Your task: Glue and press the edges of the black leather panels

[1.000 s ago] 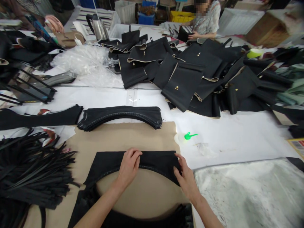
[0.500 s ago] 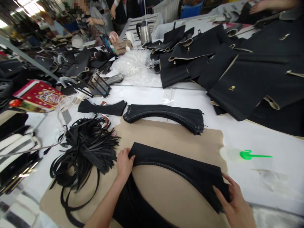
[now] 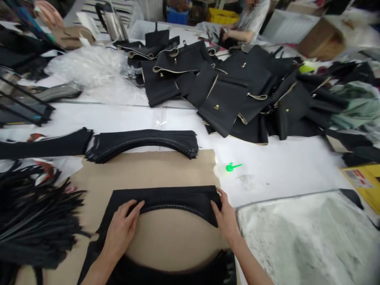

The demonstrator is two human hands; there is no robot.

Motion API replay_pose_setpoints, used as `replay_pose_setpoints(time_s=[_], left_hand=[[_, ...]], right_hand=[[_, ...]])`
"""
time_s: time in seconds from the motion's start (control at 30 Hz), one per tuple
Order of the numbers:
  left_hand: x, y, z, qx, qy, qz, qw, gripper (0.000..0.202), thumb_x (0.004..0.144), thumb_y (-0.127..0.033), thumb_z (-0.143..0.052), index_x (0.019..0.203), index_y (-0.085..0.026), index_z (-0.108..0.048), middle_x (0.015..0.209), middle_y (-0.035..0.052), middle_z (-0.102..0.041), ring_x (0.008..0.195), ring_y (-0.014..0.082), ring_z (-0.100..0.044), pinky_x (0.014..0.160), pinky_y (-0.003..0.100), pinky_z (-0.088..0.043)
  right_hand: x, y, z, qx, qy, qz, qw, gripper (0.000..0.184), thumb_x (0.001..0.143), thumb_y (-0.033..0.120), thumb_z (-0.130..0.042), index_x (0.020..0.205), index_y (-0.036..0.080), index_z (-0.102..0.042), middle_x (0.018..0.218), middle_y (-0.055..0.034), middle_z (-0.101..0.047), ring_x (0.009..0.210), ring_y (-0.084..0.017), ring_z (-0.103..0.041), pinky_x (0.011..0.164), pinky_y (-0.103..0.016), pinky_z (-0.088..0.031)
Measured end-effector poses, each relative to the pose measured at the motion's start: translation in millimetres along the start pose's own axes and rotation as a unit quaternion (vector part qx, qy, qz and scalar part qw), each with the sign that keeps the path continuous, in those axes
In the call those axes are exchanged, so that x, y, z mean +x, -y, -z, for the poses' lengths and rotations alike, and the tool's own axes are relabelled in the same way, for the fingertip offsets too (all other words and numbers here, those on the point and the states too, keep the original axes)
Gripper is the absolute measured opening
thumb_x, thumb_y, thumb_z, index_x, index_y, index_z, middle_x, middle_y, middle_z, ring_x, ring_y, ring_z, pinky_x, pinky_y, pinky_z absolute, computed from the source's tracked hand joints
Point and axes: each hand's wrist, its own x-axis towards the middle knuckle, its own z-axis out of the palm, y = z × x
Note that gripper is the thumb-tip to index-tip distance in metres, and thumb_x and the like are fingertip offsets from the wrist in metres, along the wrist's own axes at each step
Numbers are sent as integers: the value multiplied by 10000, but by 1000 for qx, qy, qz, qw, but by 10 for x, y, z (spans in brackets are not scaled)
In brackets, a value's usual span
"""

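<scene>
A black arched panel (image 3: 166,196), leather-like, with a stitched line along its curved edge, lies across the beige sheet in front of me. My left hand (image 3: 123,221) is closed on its left part, thumb and fingers near the inner curve. At the other end my right hand (image 3: 227,215) grips the right edge, thumb on top and fingers behind. Nearer to me is another black curved piece (image 3: 166,273), partly hidden by my left forearm. Beyond my hands sits a stack of similar arched panels (image 3: 148,138).
Black straps (image 3: 38,225) are heaped at left. Black panels with gold fittings (image 3: 225,95) cover the far table beside clear plastic (image 3: 92,71). A green object (image 3: 234,167) lies right of the beige sheet (image 3: 142,170). A person (image 3: 249,25) works at the back.
My view has swung to the right. My left hand has slid inward from the panel's left end toward its curve. The panel now lies more level; my right hand still holds its right end.
</scene>
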Motion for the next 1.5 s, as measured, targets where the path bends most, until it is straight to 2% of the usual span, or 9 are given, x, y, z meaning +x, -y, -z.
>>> replay_pose_setpoints(time_s=[0.17,0.4,0.6,0.87,1.13,1.3,1.5], left_hand=[[-4,-183,-75,56,17,-34,998,383,910,-222,-453,1269,-324,-541,1178,82,-568,1087,240,-542,847,380,-502],[-18,-185,-135,83,12,-37,996,386,911,-224,-460,1283,-304,-527,1170,95,-559,1087,245,-537,839,385,-500],[-26,-220,-142,96,13,-30,995,384,908,-218,-472,1279,-292,-537,1184,105,-548,1107,252,-521,870,397,-494],[-33,-212,-140,97,12,-23,995,404,900,-219,-467,1284,-330,-531,1189,94,-566,1115,252,-530,876,388,-502],[-53,-222,-135,98,18,-20,995,419,903,-217,-464,1305,-324,-511,1219,95,-548,1137,259,-513,908,409,-490],[-50,-249,-126,111,18,-27,993,443,903,-201,-469,1326,-331,-490,1206,102,-543,1138,258,-509,910,405,-491],[-50,-260,-119,124,22,-26,992,430,904,-216,-478,1316,-338,-503,1210,112,-535,1133,269,-511,904,414,-492]], right_hand=[[30,-34,-38,-7,-14,-2,1000,476,884,334,-398,1342,210,-361,1211,-107,-592,1123,-247,-570,953,-456,-468],[49,-51,-72,-59,-39,-11,997,476,884,326,-412,1341,206,-360,1195,-118,-607,1073,-267,-601,870,-456,-515],[7,-33,-90,-73,-57,-6,996,464,905,333,-356,1340,173,-348,1282,-144,-528,1170,-283,-524,955,-487,-466],[25,-60,-90,-79,-77,3,994,460,900,359,-358,1315,162,-387,1168,-150,-564,1016,-277,-575,831,-465,-505],[92,-66,-35,-89,-68,-9,994,440,894,360,-362,1287,175,-433,912,-70,-625,793,-235,-592,705,-385,-466],[124,-70,-48,-81,-54,-22,995,443,896,370,-355,1285,173,-429,910,-66,-612,785,-237,-587,705,-386,-454],[148,-135,-56,-97,-80,-14,992,428,901,396,-359,1256,180,-462,1008,-92,-544,846,-243,-564,743,-411,-453]])
